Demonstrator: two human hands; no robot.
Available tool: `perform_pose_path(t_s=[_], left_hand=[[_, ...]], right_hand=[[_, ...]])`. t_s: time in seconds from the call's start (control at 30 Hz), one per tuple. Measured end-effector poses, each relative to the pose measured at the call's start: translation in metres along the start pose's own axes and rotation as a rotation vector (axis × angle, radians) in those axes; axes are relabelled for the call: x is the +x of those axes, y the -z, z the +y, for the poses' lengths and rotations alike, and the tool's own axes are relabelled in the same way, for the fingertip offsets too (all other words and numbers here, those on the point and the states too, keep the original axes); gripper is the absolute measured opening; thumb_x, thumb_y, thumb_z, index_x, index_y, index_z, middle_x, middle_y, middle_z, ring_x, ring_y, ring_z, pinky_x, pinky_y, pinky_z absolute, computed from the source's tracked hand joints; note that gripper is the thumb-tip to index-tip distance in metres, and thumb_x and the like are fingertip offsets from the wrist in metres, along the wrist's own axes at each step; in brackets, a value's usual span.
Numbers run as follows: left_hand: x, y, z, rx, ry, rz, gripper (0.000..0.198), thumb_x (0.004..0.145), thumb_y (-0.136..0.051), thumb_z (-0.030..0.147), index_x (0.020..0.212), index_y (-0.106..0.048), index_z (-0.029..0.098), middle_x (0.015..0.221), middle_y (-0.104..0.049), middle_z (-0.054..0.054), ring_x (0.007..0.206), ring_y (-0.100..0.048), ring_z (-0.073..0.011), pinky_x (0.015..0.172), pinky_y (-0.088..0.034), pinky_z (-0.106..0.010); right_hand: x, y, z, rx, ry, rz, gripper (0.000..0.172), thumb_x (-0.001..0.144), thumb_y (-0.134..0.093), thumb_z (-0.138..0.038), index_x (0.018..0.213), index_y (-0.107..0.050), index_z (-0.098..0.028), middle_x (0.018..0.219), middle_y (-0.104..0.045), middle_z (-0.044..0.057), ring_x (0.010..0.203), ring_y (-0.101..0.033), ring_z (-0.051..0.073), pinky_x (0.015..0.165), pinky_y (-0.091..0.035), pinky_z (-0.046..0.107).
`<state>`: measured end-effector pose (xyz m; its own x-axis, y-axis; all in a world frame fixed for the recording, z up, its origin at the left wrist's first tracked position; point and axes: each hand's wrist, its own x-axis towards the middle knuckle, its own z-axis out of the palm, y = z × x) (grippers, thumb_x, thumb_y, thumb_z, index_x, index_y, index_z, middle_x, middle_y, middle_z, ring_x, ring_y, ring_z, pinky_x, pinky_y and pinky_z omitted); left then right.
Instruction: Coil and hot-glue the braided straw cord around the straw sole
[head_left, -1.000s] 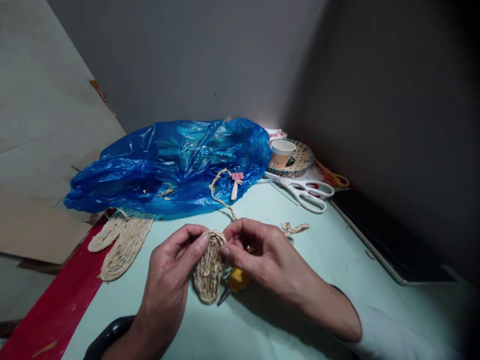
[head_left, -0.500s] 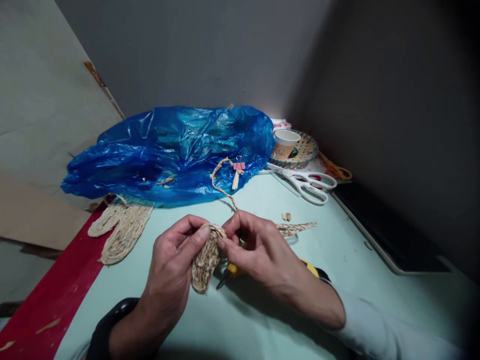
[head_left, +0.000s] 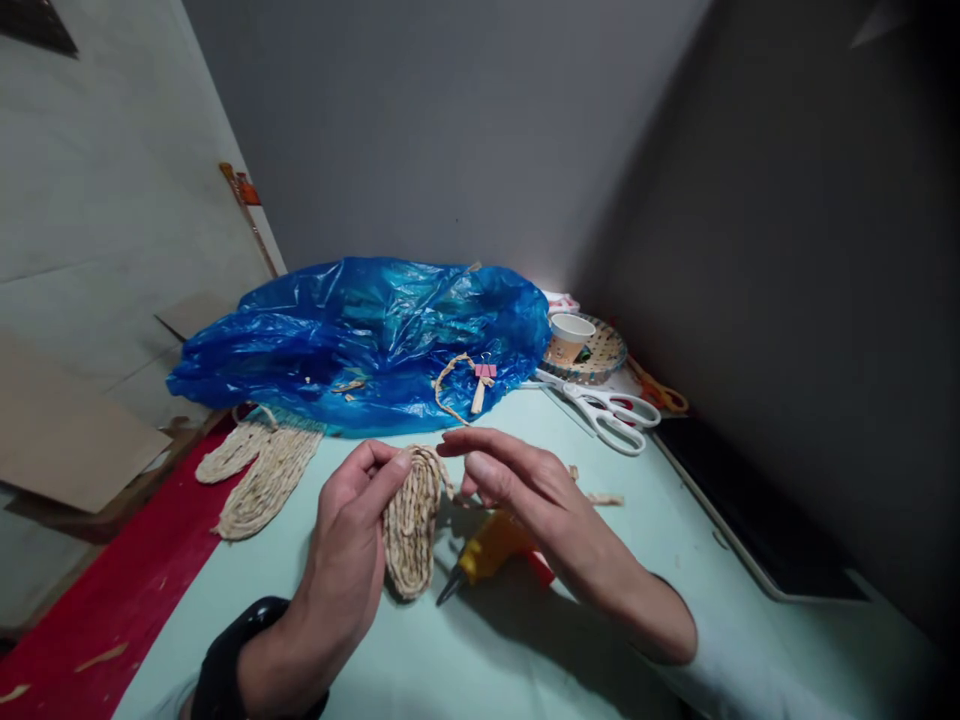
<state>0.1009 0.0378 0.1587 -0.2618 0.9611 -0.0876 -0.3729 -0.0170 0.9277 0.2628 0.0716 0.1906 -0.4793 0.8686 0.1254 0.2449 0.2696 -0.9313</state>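
Beside coiled piece [head_left: 411, 525], glue gun [head_left: 486, 550], bag [head_left: 360, 325] beyond

A glue gun [head_left: 484, 552] lies right of the cord coil [head_left: 409, 530]; behind both, a plastic bag [head_left: 367, 335]; right of that, scissors [head_left: 580, 394] before a basket [head_left: 609, 352].

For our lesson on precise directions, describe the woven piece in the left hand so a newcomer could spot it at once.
Find the big blue plastic bag on the table. Nearer the viewer, the left hand grips a straw-coloured woven piece. Unlike the forked woven piece farther left, this one is a single elongated oval.
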Motion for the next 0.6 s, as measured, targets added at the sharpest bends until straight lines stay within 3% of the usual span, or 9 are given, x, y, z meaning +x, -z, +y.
perform_pose_path(t_s=[0.23, 0.43, 0.53, 0.6], left_hand=[[-0.001, 0.002, -0.002, -0.031, 0.064, -0.197, 0.010, 0.083, -0.075, 0.029, 0.084, -0.070, 0.019, 0.081, -0.069, 0.001, 0.077, -0.059, -0.0135, 0.072, -0.045, -0.023], [-0.001, -0.004, 0.002, -0.136, 0.149, -0.301, 0.028, 0.093, -0.057, 0.042, 0.100, -0.072, 0.019, 0.094, -0.072, -0.007, 0.087, -0.064, -0.0218, 0.077, -0.049, -0.032], [0.000, -0.003, 0.003, -0.011, 0.141, -0.291, 0.033, 0.090, -0.059, 0.047, 0.105, -0.071, 0.021, 0.094, -0.072, -0.007, 0.085, -0.065, -0.0227, 0.076, -0.050, -0.033], [-0.001, -0.003, 0.002, 0.134, 0.121, -0.296, 0.030, 0.085, -0.067, 0.046, 0.099, -0.073, 0.021, 0.084, -0.072, -0.005, 0.076, -0.064, -0.0213, 0.070, -0.050, -0.032]], right_hand=[[0.014, -0.008, -0.002, -0.078, 0.090, 0.010, 0.018, 0.094, -0.064, -0.032, 0.084, -0.068, -0.019, 0.076, -0.063, -0.001, 0.073, -0.055, 0.016, 0.068, -0.039, 0.030], [0.020, -0.003, 0.016, 0.048, 0.050, 0.077, 0.020, 0.091, -0.063, -0.036, 0.083, -0.064, -0.018, 0.074, -0.061, -0.001, 0.070, -0.054, 0.015, 0.064, -0.041, 0.027], [0.022, 0.002, 0.021, 0.083, 0.025, 0.138, 0.021, 0.090, -0.063, -0.038, 0.082, -0.060, -0.018, 0.075, -0.058, -0.001, 0.070, -0.051, 0.015, 0.062, -0.040, 0.027], [0.022, 0.005, 0.021, 0.100, 0.024, 0.163, 0.023, 0.092, -0.060, -0.039, 0.082, -0.057, -0.019, 0.075, -0.055, -0.002, 0.069, -0.050, 0.015, 0.062, -0.040, 0.026]])
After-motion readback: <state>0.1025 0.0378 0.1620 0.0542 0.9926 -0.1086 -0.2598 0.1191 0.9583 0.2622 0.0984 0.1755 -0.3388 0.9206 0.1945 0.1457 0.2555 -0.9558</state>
